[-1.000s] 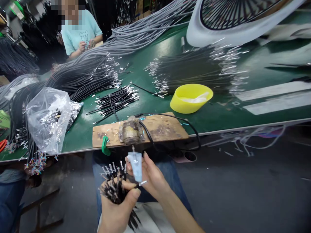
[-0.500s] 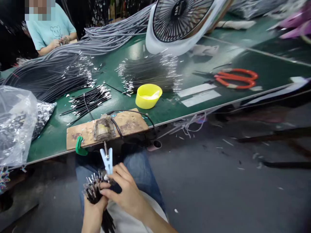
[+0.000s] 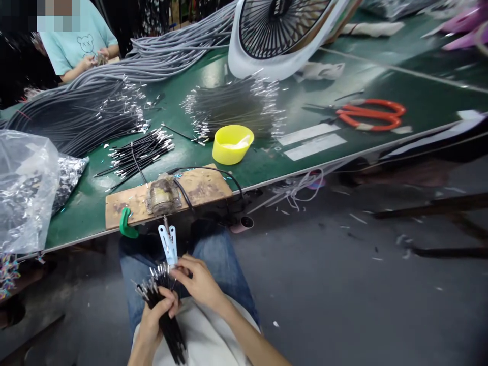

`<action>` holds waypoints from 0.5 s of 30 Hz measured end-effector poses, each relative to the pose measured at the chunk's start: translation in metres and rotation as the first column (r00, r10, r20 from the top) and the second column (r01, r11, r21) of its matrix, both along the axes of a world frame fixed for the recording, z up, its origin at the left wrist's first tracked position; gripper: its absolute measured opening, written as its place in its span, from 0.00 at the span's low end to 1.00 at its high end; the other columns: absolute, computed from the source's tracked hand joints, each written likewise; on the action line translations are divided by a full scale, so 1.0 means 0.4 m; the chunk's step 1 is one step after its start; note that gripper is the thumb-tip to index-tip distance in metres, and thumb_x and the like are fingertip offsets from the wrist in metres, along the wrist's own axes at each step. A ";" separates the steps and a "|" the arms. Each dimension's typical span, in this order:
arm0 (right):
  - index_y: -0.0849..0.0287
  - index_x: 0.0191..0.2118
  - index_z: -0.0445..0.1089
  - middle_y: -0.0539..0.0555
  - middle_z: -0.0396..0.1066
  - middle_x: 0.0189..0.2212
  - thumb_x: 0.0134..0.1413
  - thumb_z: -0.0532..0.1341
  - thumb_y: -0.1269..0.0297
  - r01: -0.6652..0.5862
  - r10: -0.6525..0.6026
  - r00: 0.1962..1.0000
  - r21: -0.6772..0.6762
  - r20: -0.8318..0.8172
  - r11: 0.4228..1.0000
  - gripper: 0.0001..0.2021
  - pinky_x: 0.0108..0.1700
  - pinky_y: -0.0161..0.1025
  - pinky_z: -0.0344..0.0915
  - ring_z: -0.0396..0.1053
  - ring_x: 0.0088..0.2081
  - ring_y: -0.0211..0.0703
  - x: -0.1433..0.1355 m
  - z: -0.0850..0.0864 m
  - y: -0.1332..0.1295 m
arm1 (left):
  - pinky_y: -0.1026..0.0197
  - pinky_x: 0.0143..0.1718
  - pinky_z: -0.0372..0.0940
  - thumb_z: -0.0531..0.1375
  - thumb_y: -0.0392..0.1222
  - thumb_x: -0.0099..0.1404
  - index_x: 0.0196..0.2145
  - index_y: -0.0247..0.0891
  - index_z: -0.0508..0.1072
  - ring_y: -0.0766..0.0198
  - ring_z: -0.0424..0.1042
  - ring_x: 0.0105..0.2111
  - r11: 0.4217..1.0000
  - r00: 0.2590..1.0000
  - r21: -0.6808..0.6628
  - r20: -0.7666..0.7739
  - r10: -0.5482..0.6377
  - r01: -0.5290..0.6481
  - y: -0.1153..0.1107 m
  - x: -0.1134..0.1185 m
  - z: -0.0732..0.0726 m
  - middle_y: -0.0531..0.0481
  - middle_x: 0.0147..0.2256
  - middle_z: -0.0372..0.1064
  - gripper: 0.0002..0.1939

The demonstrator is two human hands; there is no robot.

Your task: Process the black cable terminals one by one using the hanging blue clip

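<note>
White fan (image 3: 280, 30) with black front on green table (image 3: 427, 96). Orange-handled scissors (image 3: 375, 116) lie to right. Person in blue bear shirt (image 3: 78, 43) across table.

The scene is viewed through one head-worn camera, faced forward and down. The jeans (image 3: 229, 269) are seen near, from above; the green table (image 3: 190, 156) is shown beyond at a slant; the white fan (image 3: 274, 28), far off, is cropped.

One held wire bundle (image 3: 172, 333), one blue clip (image 3: 170, 252), one fan (image 3: 275, 30)
</note>
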State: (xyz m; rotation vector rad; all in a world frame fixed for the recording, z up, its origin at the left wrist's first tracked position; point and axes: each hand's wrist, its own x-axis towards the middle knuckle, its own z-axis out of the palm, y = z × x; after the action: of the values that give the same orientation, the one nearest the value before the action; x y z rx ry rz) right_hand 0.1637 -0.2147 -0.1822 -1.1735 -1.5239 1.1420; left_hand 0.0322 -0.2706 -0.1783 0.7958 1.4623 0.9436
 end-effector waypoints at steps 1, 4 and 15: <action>0.59 0.27 0.69 0.53 0.68 0.25 0.54 0.55 0.71 0.045 -0.045 0.999 0.001 0.004 0.999 0.08 0.32 0.38 0.61 0.64 0.30 0.42 0.001 0.002 -0.003 | 0.62 0.23 0.63 0.58 0.57 0.56 0.23 0.35 0.67 0.71 0.60 0.14 1.000 1.000 -0.018 0.021 -0.013 0.013 0.001 0.004 0.000 0.56 0.14 0.58 0.20; 0.59 0.28 0.69 0.55 0.68 0.27 0.54 0.56 0.69 0.088 -0.090 0.996 0.073 0.024 0.993 0.06 0.36 0.42 0.61 0.63 0.32 0.45 0.009 0.027 -0.012 | 0.66 0.20 0.61 0.54 0.52 0.63 0.29 0.32 0.68 0.73 0.58 0.14 0.994 0.996 -0.085 0.073 -0.055 0.061 0.007 0.020 0.000 0.60 0.14 0.55 0.18; 0.58 0.25 0.69 0.52 0.69 0.25 0.50 0.61 0.64 -0.123 0.124 0.988 0.015 -0.092 0.992 0.06 0.32 0.37 0.62 0.65 0.30 0.43 0.040 0.079 -0.004 | 0.70 0.16 0.54 0.66 0.37 0.50 0.24 0.32 0.67 0.75 0.58 0.16 0.994 0.999 -0.105 -0.036 0.015 -0.019 0.023 0.037 0.065 0.58 0.16 0.60 0.10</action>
State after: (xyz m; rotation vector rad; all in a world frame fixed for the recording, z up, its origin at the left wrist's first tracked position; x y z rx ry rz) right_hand 0.1799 -0.2162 -0.1506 -1.0174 -1.5460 1.2532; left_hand 0.0469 -0.2615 -0.1521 0.7266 1.5388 0.8611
